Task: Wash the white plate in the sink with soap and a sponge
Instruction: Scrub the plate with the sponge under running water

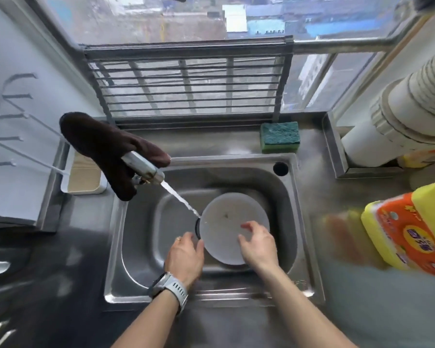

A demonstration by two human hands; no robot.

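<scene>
Item 1 — stainless steel sink basin (141, 222), set into the steel counter. I have it as the working bay: everything wet stays inside its walls.

Item 2 — large yellow-and-orange detergent bottle (409, 232), at the counter's right edge, near the lens and blurred. I judge this to be the soap, parked within my right arm's reach, not yet used.

Item 3 — dark brown cloth (98, 144), draped over the chrome tap (143, 167) at the sink's back-left corner, presumably hung there to dry. The tap is angled so that its running stream lands at the plate's left rim.

Item 4 — round white plate (226, 222), lying on the sink floor right of centre, over part of the dark drain. A small speck marks its middle.

Item 5 — green-and-yellow sponge (279, 136), on the counter just behind the sink's back-right corner, lying well apart from the plate.

Item 6 — my left hand (185, 257), watch on the wrist, at the plate's left rim, fingers loosely curled; whether they grip the rim I cannot tell.

Item 7 — my right hand (258, 243), over the plate's right side, fingers spread and bent, holding nothing — I judge both hands are steadying the plate for its wetting.
</scene>
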